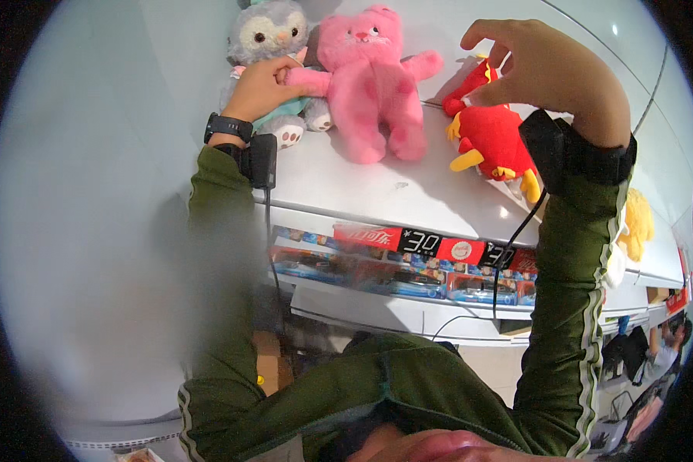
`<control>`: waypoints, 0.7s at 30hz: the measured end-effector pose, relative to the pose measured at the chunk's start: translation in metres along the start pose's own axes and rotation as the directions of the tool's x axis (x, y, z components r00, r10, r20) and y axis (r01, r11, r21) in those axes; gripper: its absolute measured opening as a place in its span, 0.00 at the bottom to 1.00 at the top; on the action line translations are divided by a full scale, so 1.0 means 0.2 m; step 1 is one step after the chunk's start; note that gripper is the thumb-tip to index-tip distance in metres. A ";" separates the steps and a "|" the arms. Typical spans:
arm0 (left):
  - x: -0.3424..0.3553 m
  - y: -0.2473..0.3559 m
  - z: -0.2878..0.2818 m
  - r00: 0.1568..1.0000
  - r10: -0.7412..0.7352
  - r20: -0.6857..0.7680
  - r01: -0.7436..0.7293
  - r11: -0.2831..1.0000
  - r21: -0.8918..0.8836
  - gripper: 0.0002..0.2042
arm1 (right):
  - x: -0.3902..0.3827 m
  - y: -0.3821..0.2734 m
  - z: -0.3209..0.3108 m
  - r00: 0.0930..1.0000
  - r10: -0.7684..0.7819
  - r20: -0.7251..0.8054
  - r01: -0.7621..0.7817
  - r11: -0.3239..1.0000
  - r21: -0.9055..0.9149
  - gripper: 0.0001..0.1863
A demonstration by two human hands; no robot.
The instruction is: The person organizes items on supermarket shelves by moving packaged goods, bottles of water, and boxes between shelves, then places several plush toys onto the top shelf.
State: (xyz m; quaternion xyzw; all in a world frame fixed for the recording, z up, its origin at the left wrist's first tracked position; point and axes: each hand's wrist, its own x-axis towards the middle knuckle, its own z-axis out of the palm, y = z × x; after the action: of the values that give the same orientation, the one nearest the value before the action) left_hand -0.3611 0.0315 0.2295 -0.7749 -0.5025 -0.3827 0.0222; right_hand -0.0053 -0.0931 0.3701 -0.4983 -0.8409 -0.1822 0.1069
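A pink plush toy (358, 85) with stubby limbs leans on the white shelf (362, 189), facing me. My left hand (263, 91) is closed round the end of its arm on the left side. Behind that hand sits a grey plush animal (269, 35) with a pale face and a light green garment, partly covered by my fingers. To the right lies a red plush toy (494, 138) with yellow feet, tipped over. Above it my right hand (550, 73) curves with fingers and thumb spread. The thumb tip overlaps the red toy; whether it touches cannot be told.
Below the shelf's front edge, packaged toy cars (408, 281) stand in a row behind red and black price labels (421, 242). A yellow plush item (637, 223) sits beyond my right forearm. Black cables (269, 239) hang from devices on both wrists. People appear at the far right.
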 end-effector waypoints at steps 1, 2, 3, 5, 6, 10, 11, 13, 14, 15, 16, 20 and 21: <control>0.00 -0.03 0.00 0.999 0.021 -0.031 -0.020 0.999 0.028 0.18 | -0.03 -0.04 0.00 0.999 0.054 -0.002 -0.054 0.998 0.033 0.31; -0.01 -0.05 0.00 0.997 0.038 -0.064 -0.034 0.998 0.058 0.19 | -0.05 -0.04 0.02 0.999 0.054 0.003 -0.055 0.998 0.035 0.31; 0.00 -0.03 0.00 0.997 0.046 -0.057 -0.043 0.998 0.052 0.19 | -0.10 -0.01 0.06 0.999 -0.011 -0.035 0.011 1.000 0.005 0.33; 0.01 -0.01 -0.01 0.996 0.045 -0.079 -0.041 0.997 0.060 0.20 | -0.17 0.00 0.14 0.999 -0.042 -0.016 0.041 0.998 -0.056 0.39; 0.01 -0.02 0.00 0.996 0.046 -0.077 -0.043 0.998 0.050 0.20 | -0.22 -0.05 0.18 0.999 0.048 -0.013 -0.049 0.996 -0.075 0.42; 0.03 -0.05 0.03 0.992 0.048 -0.119 -0.051 0.998 -0.021 0.22 | -0.20 0.05 0.47 0.975 0.197 0.102 -0.186 0.976 -0.109 0.50; 0.04 -0.06 0.03 0.991 0.053 -0.122 -0.061 0.996 -0.066 0.23 | -0.19 0.10 0.54 0.974 0.199 0.112 -0.192 0.979 -0.076 0.51; 0.03 -0.03 0.03 0.992 0.045 -0.114 -0.050 0.998 -0.039 0.23 | -0.19 0.14 0.59 0.981 0.172 0.092 -0.161 0.980 -0.116 0.54; 0.02 -0.03 0.03 0.995 0.026 -0.096 -0.027 1.000 -0.002 0.23 | -0.19 0.13 0.58 0.987 0.135 0.082 -0.122 0.982 -0.142 0.56; 0.02 -0.03 0.03 0.995 0.028 -0.100 -0.029 1.000 -0.008 0.23 | -0.19 0.13 0.56 0.973 0.177 0.146 -0.158 0.978 -0.134 0.57; 0.02 -0.03 0.03 0.991 0.048 -0.127 -0.048 0.999 0.002 0.23 | -0.18 0.12 0.56 0.973 0.180 0.145 -0.160 0.977 -0.141 0.57; 0.00 -0.04 0.02 0.986 0.066 -0.151 -0.075 0.996 -0.050 0.22 | -0.18 0.12 0.53 0.987 0.129 0.094 -0.110 0.978 -0.179 0.52; 0.00 -0.03 0.02 0.986 0.069 -0.151 -0.077 0.996 -0.053 0.22 | -0.18 0.12 0.49 0.987 0.121 0.103 -0.103 0.981 -0.165 0.50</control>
State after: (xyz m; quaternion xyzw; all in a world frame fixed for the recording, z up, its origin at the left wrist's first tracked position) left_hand -0.3636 0.0366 0.2247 -0.7624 -0.4593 -0.4531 0.0509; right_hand 0.0339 -0.0703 0.2726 -0.5613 -0.7989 -0.2141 0.0290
